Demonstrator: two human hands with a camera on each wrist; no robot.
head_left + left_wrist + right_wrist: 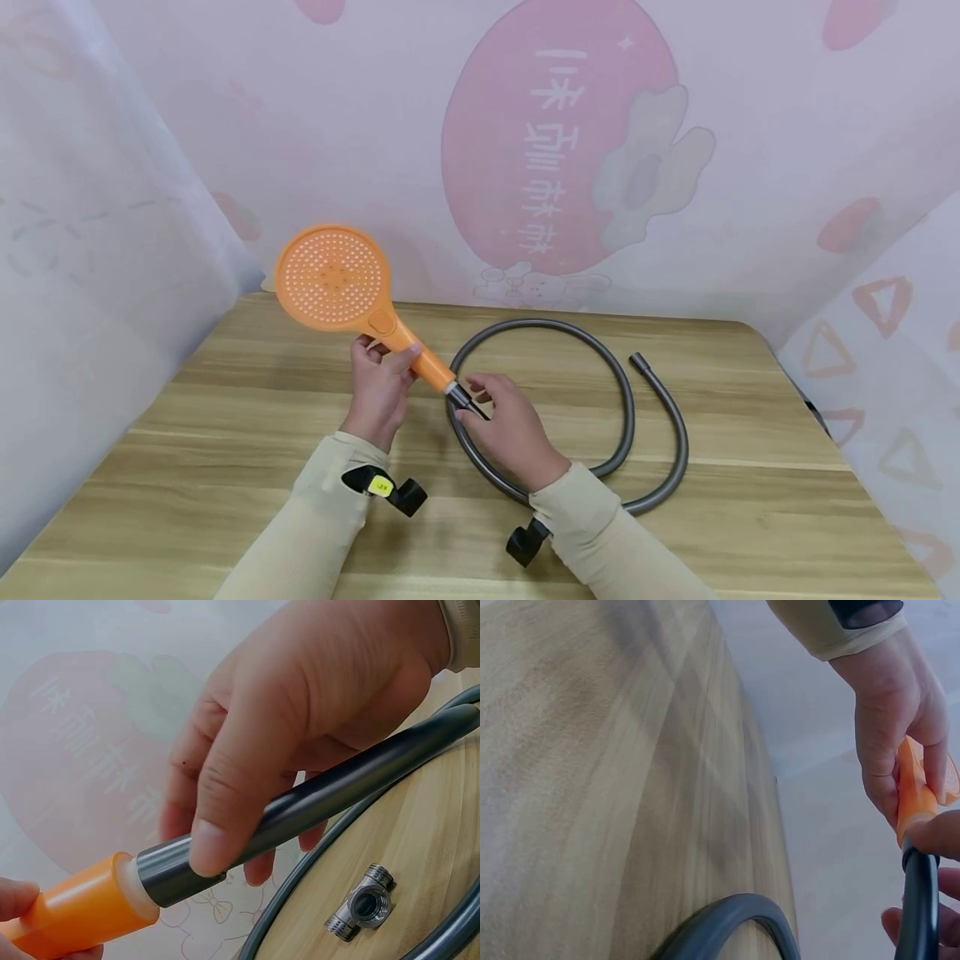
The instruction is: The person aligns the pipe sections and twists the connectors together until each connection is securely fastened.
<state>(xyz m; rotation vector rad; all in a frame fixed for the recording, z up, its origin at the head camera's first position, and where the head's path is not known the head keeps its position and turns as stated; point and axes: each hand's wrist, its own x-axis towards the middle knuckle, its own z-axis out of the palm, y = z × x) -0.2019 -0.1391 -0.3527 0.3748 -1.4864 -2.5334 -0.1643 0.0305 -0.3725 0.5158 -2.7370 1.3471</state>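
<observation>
My left hand (377,392) grips the handle of an orange shower head (330,279), its perforated face turned toward the head camera. At the handle's lower end, a white collar (136,889) meets the dark end nut (176,871) of a grey shower hose (628,400). My right hand (517,433) pinches the hose at that nut, thumb on top and fingers behind, as the left wrist view shows. In the right wrist view, the left hand (900,712) wraps the orange handle (915,784) and the hose runs down from it.
The hose loops over the wooden table (225,467), its other end (639,361) free at the right. A metal three-way fitting (362,904) lies on the table beside the hose. Printed cloth walls (390,150) stand behind and at both sides.
</observation>
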